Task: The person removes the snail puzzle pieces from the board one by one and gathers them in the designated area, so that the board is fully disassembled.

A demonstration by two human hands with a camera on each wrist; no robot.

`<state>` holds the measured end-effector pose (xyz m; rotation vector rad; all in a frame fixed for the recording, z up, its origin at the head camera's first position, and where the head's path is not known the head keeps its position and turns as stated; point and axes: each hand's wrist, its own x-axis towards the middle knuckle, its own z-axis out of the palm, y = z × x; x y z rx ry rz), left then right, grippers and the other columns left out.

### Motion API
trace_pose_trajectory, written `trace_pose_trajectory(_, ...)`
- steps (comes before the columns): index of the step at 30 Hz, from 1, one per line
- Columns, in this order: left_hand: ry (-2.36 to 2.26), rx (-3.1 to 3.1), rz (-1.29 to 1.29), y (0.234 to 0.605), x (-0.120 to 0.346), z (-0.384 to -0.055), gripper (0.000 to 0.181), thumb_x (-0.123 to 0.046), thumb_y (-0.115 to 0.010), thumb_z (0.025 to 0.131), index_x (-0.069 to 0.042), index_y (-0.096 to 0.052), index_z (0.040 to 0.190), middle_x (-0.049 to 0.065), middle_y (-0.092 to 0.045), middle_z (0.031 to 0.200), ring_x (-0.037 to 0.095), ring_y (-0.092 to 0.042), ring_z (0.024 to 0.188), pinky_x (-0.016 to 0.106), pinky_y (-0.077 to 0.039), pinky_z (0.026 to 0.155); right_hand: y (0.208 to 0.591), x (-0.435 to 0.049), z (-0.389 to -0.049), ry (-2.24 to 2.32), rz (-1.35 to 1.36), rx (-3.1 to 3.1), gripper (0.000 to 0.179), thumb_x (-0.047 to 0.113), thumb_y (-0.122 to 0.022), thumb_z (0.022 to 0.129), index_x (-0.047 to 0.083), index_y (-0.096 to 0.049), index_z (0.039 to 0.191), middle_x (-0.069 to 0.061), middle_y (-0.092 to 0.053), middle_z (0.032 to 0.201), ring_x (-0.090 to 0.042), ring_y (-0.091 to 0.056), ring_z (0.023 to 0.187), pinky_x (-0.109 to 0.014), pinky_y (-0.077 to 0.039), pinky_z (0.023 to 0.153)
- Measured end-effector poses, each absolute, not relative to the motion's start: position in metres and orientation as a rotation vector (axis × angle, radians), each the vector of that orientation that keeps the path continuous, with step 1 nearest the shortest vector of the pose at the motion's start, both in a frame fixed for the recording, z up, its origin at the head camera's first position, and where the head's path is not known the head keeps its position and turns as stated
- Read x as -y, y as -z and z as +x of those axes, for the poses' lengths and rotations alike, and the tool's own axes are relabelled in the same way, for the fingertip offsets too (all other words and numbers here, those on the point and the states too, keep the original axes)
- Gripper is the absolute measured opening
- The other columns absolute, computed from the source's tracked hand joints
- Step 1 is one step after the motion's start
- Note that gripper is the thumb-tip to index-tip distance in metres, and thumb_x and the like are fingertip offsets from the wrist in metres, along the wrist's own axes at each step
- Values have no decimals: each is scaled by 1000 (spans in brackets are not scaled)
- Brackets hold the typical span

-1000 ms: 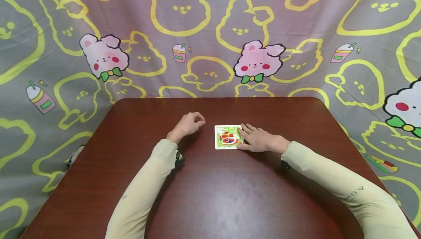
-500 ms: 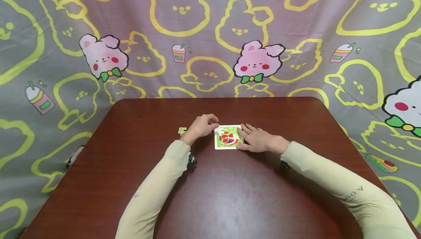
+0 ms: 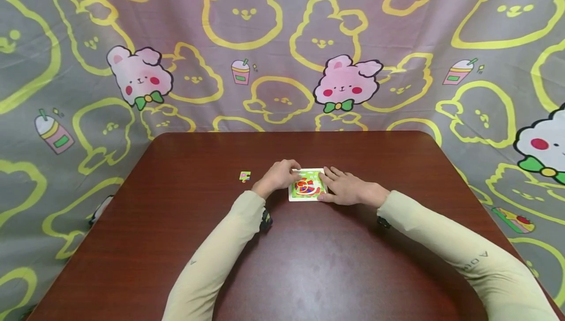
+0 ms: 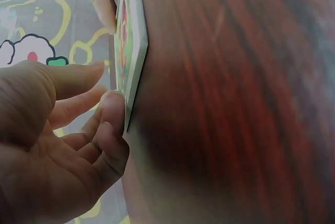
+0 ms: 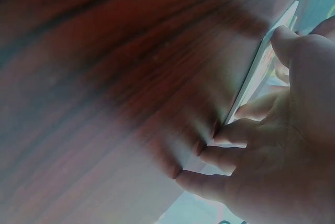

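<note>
Reddish-brown wood grain marks the counter. The right hand lies with fingers spread, gripping nothing, over the right side of the flat puzzle board; only the right wrist view shows fingertips meeting the counter beside it. The left hand is half open, fingers loosely bent; the left wrist view reveals its thumb apart from them and a fingertip against the board's edge. Since half a second ago, that hand has shifted rightward over the board's upper-left corner, and the loose puzzle piece now shows whole.
</note>
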<state>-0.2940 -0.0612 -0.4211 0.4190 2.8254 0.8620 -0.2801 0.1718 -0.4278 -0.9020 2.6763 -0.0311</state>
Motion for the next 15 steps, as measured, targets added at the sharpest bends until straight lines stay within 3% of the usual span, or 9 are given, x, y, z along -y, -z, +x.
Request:
trace_pose_trajectory(7,-752,-2835,414,423,53,-294,36,-26,-73,87,-12,-67,120,4,-71,95,15,-63,88,29,-48,77,428,-172,-280,19,-912,-2679,85,64,-40,97,7,-18,156,-20,-14,163,-41,-14,151,-62,-26,114)
trace_pose_trajectory(15,-628,-2855,461,424,50,-294,41,-25,-71,88,-11,-64,126,6,-70,102,17,-63,94,35,-50,87,428,-171,-280,23,-913,-2678,85,63,-41,97,7,-18,156,-21,-15,163,-41,-13,150,-63,-25,114)
